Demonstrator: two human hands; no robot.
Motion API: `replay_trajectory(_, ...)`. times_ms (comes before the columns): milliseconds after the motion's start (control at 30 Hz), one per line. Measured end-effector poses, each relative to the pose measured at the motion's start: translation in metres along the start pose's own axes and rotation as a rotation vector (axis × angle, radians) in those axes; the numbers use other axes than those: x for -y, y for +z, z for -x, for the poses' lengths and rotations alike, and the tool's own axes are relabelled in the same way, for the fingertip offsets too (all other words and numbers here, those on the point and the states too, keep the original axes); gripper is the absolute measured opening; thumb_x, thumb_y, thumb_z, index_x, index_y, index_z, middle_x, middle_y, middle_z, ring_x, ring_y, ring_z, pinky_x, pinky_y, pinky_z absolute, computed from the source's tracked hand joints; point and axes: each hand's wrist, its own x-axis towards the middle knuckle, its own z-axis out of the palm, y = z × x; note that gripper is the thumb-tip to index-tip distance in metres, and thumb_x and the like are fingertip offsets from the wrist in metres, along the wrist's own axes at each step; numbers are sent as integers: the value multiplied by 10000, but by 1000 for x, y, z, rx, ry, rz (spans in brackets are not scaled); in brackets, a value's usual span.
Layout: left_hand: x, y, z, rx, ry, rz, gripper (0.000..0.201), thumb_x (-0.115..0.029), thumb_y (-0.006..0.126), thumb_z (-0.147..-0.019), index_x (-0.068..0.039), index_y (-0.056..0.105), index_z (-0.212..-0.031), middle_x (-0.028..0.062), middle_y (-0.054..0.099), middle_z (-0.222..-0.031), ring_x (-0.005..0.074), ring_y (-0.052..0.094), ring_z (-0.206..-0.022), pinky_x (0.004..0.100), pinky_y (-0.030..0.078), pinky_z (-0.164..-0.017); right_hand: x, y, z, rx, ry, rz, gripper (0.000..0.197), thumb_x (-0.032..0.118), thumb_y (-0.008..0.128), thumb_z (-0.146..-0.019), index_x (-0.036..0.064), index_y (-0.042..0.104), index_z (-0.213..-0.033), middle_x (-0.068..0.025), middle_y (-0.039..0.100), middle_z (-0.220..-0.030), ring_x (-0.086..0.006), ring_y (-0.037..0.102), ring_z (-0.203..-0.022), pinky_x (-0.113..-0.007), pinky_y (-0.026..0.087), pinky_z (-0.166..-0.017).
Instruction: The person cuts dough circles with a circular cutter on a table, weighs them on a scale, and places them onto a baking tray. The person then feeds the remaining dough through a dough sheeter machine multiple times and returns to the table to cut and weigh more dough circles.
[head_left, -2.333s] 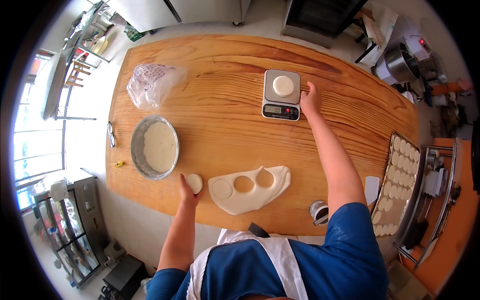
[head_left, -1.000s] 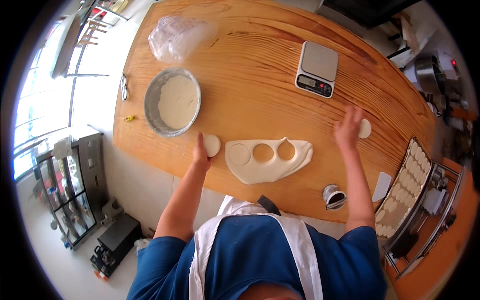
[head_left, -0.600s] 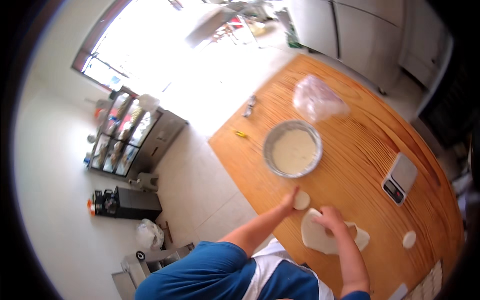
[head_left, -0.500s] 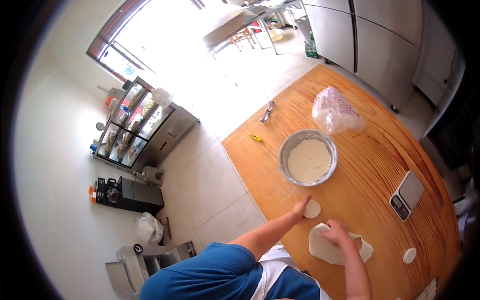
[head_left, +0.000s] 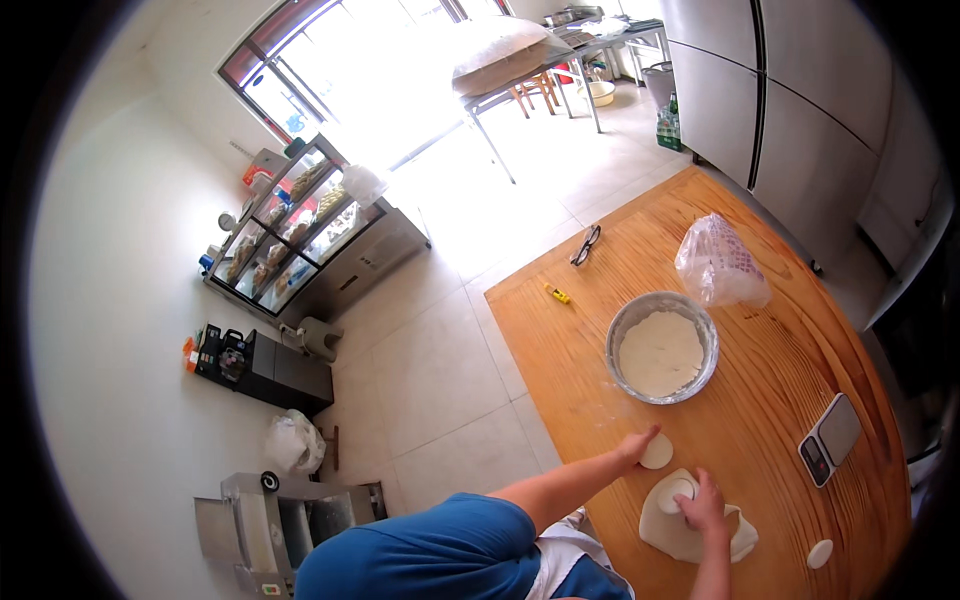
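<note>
My left hand [head_left: 636, 449] is at a flat, round white disc [head_left: 657, 452] near the table's left edge. Its thumb stretches along the disc's upper edge, and the other fingers are hidden, seemingly under it. To the right lies a thin, irregular sheet of pale dough [head_left: 668, 533] with a cut-out gap on its right side. Over this sheet, the fingers of my right hand [head_left: 706, 506] bend around the edge of a round white piece [head_left: 674, 496]. Whether that piece is dough or a cutter, I cannot tell. Another white disc [head_left: 820, 554] lies apart at the right.
A metal bowl [head_left: 612, 352] of pale dough or flour stands beyond my hands. A plastic bag [head_left: 722, 262], eyeglasses [head_left: 586, 246], a yellow cutter knife [head_left: 557, 293] and a kitchen scale [head_left: 838, 428] lie on the wooden table [head_left: 760, 400]. Steel cabinets [head_left: 712, 110] stand behind.
The whole view has shifted and turned slightly. The round white piece under my right fingers now shows clearly. My left hand and its disc keep their place on the table.
</note>
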Motion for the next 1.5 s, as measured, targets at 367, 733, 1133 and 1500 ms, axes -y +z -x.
replay_trajectory(367,19,-7,-19,-29,16,-13,483,-536,523,-703,-91,530,-893,52,550,-796,169,565,-659,322,474,-489,-12,-4,10,32,-307,189,590,262,670,-608,58,434,-1108,-160,434,-1045,-316,416,-947,-382,367,-792)
replay_trajectory(733,8,-30,-20,50,-31,89,474,-523,523,-710,-88,509,-898,67,548,-812,185,565,-715,306,500,-539,19,16,0,-249,92,-491,306,255,655,-665,43,478,-798,-126,561,-707,-288,543,-650,-353,418,-553)
replay_trajectory(1133,-14,-21,-3,-98,18,-95,356,-476,559,-701,-165,517,-871,-5,550,-763,127,538,-660,227,415,-430,-126,-81,111,-1079,533,-192,284,151,545,-746,30,484,-996,-141,554,-899,-289,526,-827,-335,425,-686)
replay_trajectory(1500,-19,-23,0,-168,-20,-163,371,-511,556,-680,-190,516,-861,-25,541,-755,108,509,-635,205,333,-401,-237,-132,121,-1007,929,-169,417,154,644,-659,0,470,-1005,-155,507,-1005,-297,488,-927,-372,435,-734)
